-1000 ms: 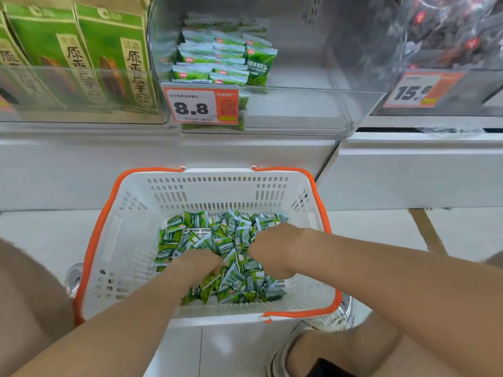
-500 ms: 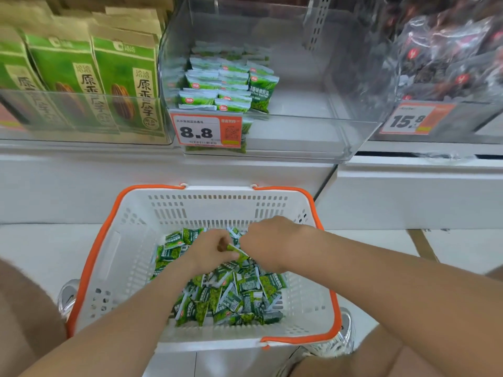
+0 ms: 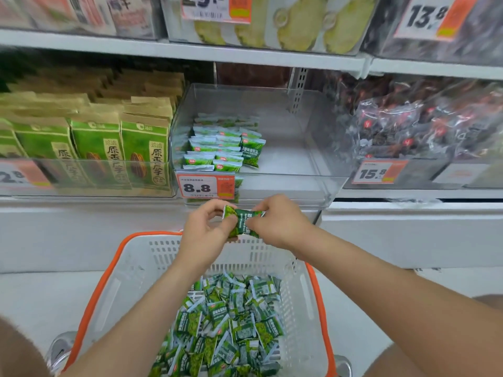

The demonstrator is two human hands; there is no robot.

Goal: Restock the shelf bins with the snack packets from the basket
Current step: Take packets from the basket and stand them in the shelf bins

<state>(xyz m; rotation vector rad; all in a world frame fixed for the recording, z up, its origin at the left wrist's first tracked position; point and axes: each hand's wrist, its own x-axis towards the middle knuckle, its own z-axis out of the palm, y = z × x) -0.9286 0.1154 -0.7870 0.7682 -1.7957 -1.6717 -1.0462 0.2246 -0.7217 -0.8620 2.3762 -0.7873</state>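
White floor [image 3: 32, 295]; orange-rimmed basket [image 3: 109, 270] holds loose green snack packets [image 3: 231, 322]. Above its far rim, left hand [image 3: 206, 231] and right hand [image 3: 279, 225] both pinch one packet [image 3: 242, 221]. Behind, clear shelf bin [image 3: 299, 183], stacked packets [image 3: 217, 148] at its left.

green snack packets [image 3: 239, 223] held above white orange-rimmed basket [image 3: 114, 270], more heaped inside, some stacked in clear bin [image 3: 313, 148]

That packet [image 3: 243, 221] between your left hand [image 3: 204, 235] and right hand [image 3: 280, 227] is glossy plastic film. The basket [image 3: 128, 284] below them is matt white perforated plastic with an orange rim. The bin [image 3: 285, 186] just above is clear shiny plastic. The bags [image 3: 95, 151] up-left of your left hand look like matt brown paper.
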